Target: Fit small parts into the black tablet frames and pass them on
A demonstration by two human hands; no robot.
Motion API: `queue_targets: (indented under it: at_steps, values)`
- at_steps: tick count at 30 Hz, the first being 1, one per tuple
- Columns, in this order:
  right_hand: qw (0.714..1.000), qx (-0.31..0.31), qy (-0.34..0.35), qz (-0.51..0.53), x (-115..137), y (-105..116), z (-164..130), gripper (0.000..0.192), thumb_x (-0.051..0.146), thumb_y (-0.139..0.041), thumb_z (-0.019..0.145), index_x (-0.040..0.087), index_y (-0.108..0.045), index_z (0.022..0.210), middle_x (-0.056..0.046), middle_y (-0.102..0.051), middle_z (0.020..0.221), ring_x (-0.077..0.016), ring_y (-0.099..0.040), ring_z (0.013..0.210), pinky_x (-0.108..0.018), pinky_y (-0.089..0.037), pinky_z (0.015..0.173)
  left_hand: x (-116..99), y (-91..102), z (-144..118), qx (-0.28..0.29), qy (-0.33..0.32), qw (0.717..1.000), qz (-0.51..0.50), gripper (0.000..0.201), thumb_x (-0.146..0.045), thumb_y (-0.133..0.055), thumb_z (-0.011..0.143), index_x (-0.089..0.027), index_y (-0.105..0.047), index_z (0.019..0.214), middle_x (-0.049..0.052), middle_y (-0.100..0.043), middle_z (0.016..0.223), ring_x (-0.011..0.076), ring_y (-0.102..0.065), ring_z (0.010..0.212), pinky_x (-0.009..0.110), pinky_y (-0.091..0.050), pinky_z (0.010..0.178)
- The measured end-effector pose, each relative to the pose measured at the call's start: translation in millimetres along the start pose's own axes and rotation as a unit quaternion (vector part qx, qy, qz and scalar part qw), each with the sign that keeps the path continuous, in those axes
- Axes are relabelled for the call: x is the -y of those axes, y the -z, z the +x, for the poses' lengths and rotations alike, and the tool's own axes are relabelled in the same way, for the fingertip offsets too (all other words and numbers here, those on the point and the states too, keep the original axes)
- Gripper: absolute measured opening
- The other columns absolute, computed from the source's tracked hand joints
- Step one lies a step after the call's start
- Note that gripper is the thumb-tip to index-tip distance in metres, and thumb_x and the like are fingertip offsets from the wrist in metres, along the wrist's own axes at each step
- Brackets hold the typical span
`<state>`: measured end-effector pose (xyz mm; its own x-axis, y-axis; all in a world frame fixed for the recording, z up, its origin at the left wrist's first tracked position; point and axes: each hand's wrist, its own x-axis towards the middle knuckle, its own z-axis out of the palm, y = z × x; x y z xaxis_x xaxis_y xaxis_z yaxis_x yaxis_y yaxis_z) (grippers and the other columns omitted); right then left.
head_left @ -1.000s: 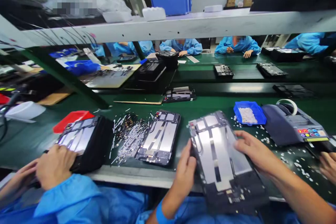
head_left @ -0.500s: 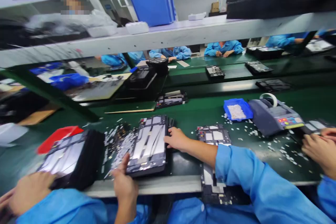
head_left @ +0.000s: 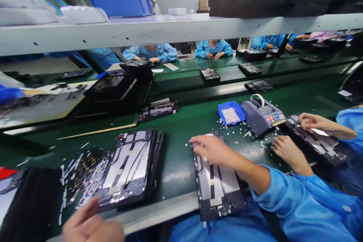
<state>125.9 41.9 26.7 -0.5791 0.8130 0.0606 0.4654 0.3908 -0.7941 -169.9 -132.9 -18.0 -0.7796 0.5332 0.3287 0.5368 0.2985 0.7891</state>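
Shifted back from the stack at lower left, the right hand is now laid, fingers spread, on the upper end of the tablet back panel at the lower centre of the frame.

Nothing is gripped by that hand; the left hand, blurred at the bottom left edge, is seen near the stack of panels, and whether it is open or closed cannot be told. The panel is judged thin, stiff and light, with bare metal plates, exposed circuitry and a dark frame; it is best taken by its long edges. White scraps are scattered over the green belt.
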Motion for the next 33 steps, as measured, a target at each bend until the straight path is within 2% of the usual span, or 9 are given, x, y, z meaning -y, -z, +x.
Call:
queue_targets:
  at_steps: [1,4,6,10,14,21,25,30,33]
  values:
    - [0.999,-0.037,-0.030,-0.021,-13,15,-5,0.034,0.025,-0.052,0.101,0.024,-0.071,0.128,-0.008,-0.077,0.114,-0.0207,-0.072,0.101,-0.035,-0.055,0.095,-16,-10.8,-13,-0.007,-0.066,0.998,-0.004,0.045,-0.042,-0.043,0.089,-0.036,-0.068,0.125,0.000,-0.077,0.101,0.0372,-0.070,0.099,0.054,-0.058,0.083]
    - [0.991,-0.089,-0.075,-0.061,-40,39,-12,0.033,0.022,-0.050,0.101,0.020,-0.073,0.124,-0.010,-0.077,0.115,-0.0223,-0.071,0.104,-0.036,-0.054,0.095,-70,-68.6,-29,0.271,-0.285,0.919,-0.015,0.033,-0.035,-0.054,0.092,-0.028,-0.075,0.116,0.007,-0.075,0.111,0.0304,-0.068,0.106,0.046,-0.055,0.097]
    - [0.989,-0.096,-0.080,-0.076,-49,38,-16,0.031,0.020,-0.052,0.099,0.019,-0.075,0.119,-0.010,-0.077,0.115,-0.0230,-0.070,0.106,-0.036,-0.053,0.096,-102,-113.8,-24,0.357,-0.365,0.859,0.021,0.041,-0.023,-0.045,0.096,-0.029,-0.073,0.125,0.010,-0.071,0.117,0.0281,-0.064,0.110,0.043,-0.052,0.097]
    - [0.989,-0.098,-0.058,-0.097,-53,27,-25,0.029,0.020,-0.056,0.096,0.018,-0.076,0.116,-0.009,-0.078,0.115,-0.0224,-0.070,0.108,-0.033,-0.051,0.097,-136,-170.5,-5,0.424,-0.467,0.770,0.100,0.050,-0.010,-0.046,0.093,-0.035,-0.072,0.127,0.009,-0.067,0.115,0.0255,-0.060,0.094,0.038,-0.048,0.085]
    - [0.988,-0.111,-0.058,-0.087,-53,28,-30,0.029,0.023,-0.057,0.097,0.017,-0.076,0.118,-0.009,-0.078,0.114,-0.0222,-0.071,0.104,-0.032,-0.052,0.095,-138,-173.6,6,0.420,-0.524,0.727,0.143,0.031,-0.011,-0.052,0.093,-0.028,-0.075,0.106,0.009,-0.066,0.109,0.0253,-0.057,0.090,0.037,-0.044,0.079]
    - [0.997,-0.069,-0.031,0.003,-47,12,-2,0.032,0.015,-0.056,0.094,0.021,-0.077,0.116,-0.006,-0.078,0.119,-0.0209,-0.071,0.109,-0.030,-0.051,0.096,-119,-167.7,-4,0.355,-0.502,0.785,0.069,0.025,-0.015,-0.050,0.096,-0.024,-0.072,0.092,0.010,-0.067,0.107,0.0247,-0.059,0.094,0.038,-0.049,0.085]
    - [0.993,-0.036,-0.060,0.098,-52,-4,18,0.018,0.016,-0.060,0.091,0.017,-0.078,0.096,-0.003,-0.078,0.090,-0.0170,-0.070,0.083,-0.025,-0.052,0.076,-113,-173.1,-13,0.341,-0.447,0.827,-0.007,0.025,-0.020,-0.048,0.095,-0.024,-0.070,0.085,0.009,-0.068,0.099,0.0239,-0.062,0.095,0.038,-0.052,0.086]
    - [0.987,-0.097,-0.090,0.095,-53,-8,19,0.014,0.018,-0.065,0.090,0.020,-0.079,0.094,0.000,-0.078,0.092,-0.0158,-0.071,0.087,-0.021,-0.050,0.075,-105,-171.9,-17,0.351,-0.260,0.893,-0.110,0.026,-0.040,-0.058,0.088,-0.025,-0.070,0.105,0.008,-0.074,0.102,0.0255,-0.070,0.090,0.039,-0.058,0.081]
    - [0.991,-0.093,-0.063,0.071,-56,-14,24,0.013,0.028,-0.068,0.093,0.024,-0.079,0.098,0.003,-0.079,0.101,-0.0154,-0.072,0.099,-0.020,-0.049,0.081,-83,-190.1,-11,0.389,-0.150,0.902,-0.109,0.039,-0.056,-0.068,0.075,-0.029,-0.071,0.104,0.002,-0.076,0.088,0.0271,-0.070,0.074,0.041,-0.058,0.070]
